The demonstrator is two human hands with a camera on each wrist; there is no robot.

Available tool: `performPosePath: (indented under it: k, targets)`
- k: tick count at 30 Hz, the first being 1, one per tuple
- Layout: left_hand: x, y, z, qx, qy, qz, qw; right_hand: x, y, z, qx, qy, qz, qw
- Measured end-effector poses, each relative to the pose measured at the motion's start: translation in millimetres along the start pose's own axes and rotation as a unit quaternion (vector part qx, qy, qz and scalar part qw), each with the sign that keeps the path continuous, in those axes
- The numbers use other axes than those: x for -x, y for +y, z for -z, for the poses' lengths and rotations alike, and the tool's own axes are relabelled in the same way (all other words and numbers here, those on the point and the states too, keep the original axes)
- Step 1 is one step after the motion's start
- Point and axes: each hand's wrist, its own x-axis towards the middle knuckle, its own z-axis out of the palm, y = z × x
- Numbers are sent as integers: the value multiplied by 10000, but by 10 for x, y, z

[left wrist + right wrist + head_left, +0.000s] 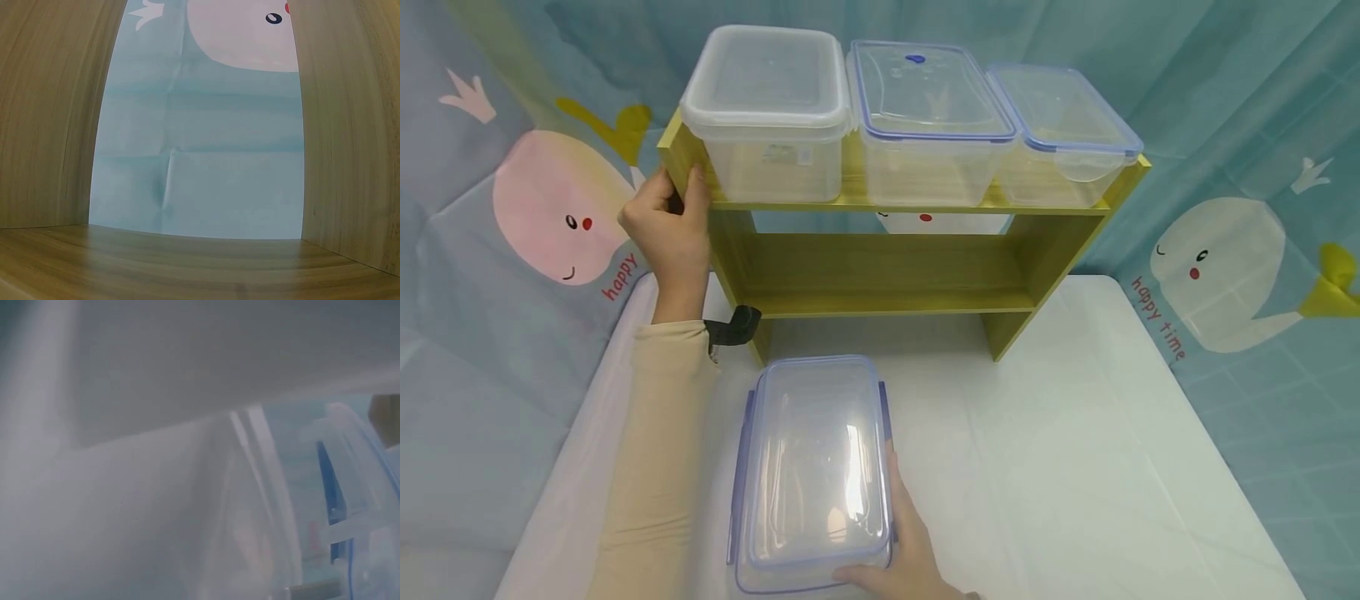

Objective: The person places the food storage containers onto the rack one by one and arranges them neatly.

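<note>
My left hand [672,229] grips the upper left side board of a wooden shelf [887,267], its thumb on the inner face and its other fingers curled over the outer side. In the left wrist view only the shelf's wooden boards [200,262] and the curtain behind them appear. Below, a clear plastic food container [820,467] with a blue-rimmed lid and blue side clips is held by my right hand [910,546] at its near right corner. The thumb lies at the near edge, the fingers along the right side. Clear plastic and a blue clip [331,481] show blurred in the right wrist view.
Along the shelf's top stand a container with a whitish lid [767,83], a blue-rimmed container [932,100] and a smaller blue-rimmed one [1067,117]. A white table [1075,467] lies under the shelf. A printed curtain [1225,100] hangs behind and at both sides.
</note>
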Motion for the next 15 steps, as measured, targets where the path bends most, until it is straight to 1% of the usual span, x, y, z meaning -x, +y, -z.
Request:
performPosePath:
  k: [3,6,9,10,12,15]
  targets:
    - [-5,-7,2,-8,7,-7,10000,-26,54,-24,5,33,436,9990]
    - [-3,-2,2,18,12,69,10000,-74,91,-39,238,145,811,9963]
    - [2,-1,-2,13,-14,17,10000,-115,107,-40,498,300,1037,9929]
    - [4,0,-2,14,-10,55,10000,-125,120,-43,553,354,1143,9913]
    - [2,-10,-3,-18,-15,4,10000,-145,144,-49,623,439,1338,9881]
    - [1,-14,-6,-16,-5,89,10000,-182,154,-59,633,544,1503,9851]
